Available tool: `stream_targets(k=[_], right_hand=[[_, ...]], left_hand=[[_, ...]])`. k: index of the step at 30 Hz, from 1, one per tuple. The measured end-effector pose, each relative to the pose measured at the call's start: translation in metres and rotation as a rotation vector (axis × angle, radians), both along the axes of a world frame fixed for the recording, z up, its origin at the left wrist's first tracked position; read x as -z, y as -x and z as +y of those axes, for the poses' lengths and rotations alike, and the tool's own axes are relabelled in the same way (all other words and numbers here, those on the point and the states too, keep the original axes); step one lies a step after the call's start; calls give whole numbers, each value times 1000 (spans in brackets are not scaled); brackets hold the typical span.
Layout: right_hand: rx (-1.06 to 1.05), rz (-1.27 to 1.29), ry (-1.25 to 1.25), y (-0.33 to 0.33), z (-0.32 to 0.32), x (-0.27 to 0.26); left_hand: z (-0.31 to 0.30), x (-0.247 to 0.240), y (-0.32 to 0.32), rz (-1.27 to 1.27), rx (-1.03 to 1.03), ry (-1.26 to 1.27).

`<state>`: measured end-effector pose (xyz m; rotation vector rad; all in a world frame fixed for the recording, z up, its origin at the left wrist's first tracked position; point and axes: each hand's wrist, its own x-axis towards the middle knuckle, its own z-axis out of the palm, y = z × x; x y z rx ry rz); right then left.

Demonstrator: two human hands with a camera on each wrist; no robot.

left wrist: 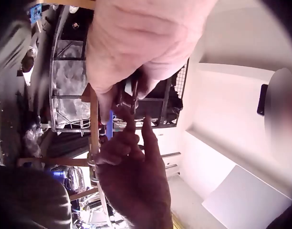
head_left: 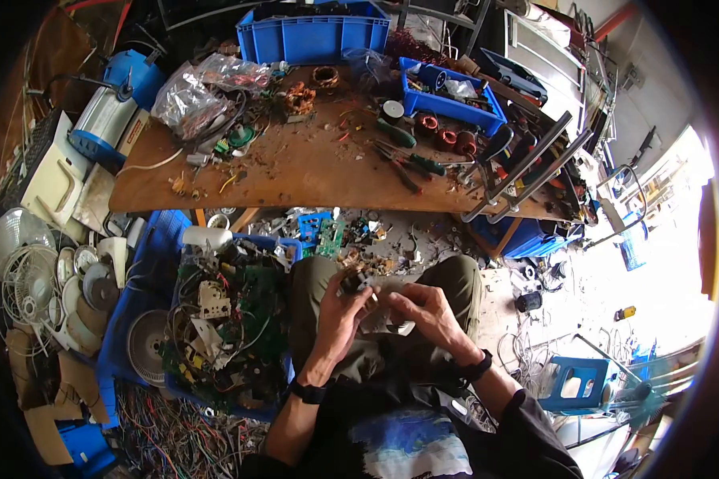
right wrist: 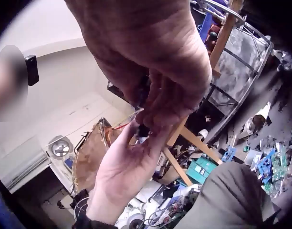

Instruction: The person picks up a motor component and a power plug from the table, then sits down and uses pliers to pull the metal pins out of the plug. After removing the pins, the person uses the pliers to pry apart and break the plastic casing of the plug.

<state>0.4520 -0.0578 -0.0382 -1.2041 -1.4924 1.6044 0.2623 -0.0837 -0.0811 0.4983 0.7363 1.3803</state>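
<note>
Over the lap, my left hand (head_left: pixel 343 315) grips a small dark part with metallic pieces (head_left: pixel 353 279) between thumb and fingers. Its kind is blurred, and the palm hides much of it. My right hand (head_left: pixel 431 315) is close on the right, thumb and fingers bent toward the part. From the left wrist, a dark piece with narrow prongs (left wrist: pixel 132 95) sticks out under the left hand, and the right hand's (left wrist: pixel 134 176) fingertips come right up to it. The right wrist view has the right hand (right wrist: pixel 151 43) above the left hand (right wrist: pixel 127 167), their fingertips overlapping; I cannot tell what the right fingers pinch.
Ahead stands a wooden table (head_left: pixel 295 172) with copper coils (head_left: pixel 299 100), pliers (head_left: pixel 403 169) and a blue bin (head_left: pixel 315 38). A crate of circuit boards (head_left: pixel 256 311) is at my left, near fan parts (head_left: pixel 80 279). A blue stool (head_left: pixel 575 383) stands right; scrap litters the floor.
</note>
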Motion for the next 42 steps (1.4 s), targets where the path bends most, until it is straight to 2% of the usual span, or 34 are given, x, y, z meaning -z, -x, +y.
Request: stream_targets(k=[3,6,9,11,13,15,17,21,25,27,29,30,31,33,34,35,39,40,41,42], right_hand=[[67,-157,-100,-18,33,-3],[164,-303,-478,-27,86,-5],[128,-637,-794,-25,133,-33],[139,-838,-991,-23,168,-27],[58,-900,-1035,-22,197,-24],[52,-929,-1111,-16,213,-25],[40,-1057,-1055,-9,224,-21],[-10,-1124,-1127,-9,250,-11],[-5,-1170,-1218,-5,249,-12],[27,-1093,-1189,-4,241,-22],[90,-938,-1024,-9,227,-36],[80,-823,-1023,-19,217,-36],[88,-829,-1015,-20,203,-42],[126,-666,-470,-24,173,-56],[47,-472,-337,-32,154,-60],[13,-420,-152,-44,139,-60],[-49,-161,164,-69,81,-53],[14,-68,225,-73,66,-46],[-47,-69,227,-82,56,-45],[-6,-94,284,-88,44,-46]], left_hand=[[9,1,5,-166,-76,70],[17,4,14,-193,-2,93],[27,7,18,-241,71,127],[26,8,20,-301,124,119],[29,22,23,-428,187,74],[31,4,24,-568,186,122],[36,-8,30,-618,207,171],[43,-3,32,-603,188,239],[45,-4,33,-569,194,252],[46,-3,33,-552,197,273],[47,-6,31,-552,208,280],[48,-7,29,-536,208,275],[48,-6,27,-520,211,271],[50,-4,23,-489,250,259],[50,-3,20,-459,279,243],[50,-4,16,-457,296,246],[48,-3,0,-520,342,259],[46,-8,-5,-539,345,285],[45,-11,-10,-559,348,305],[44,-7,-12,-675,417,253]])
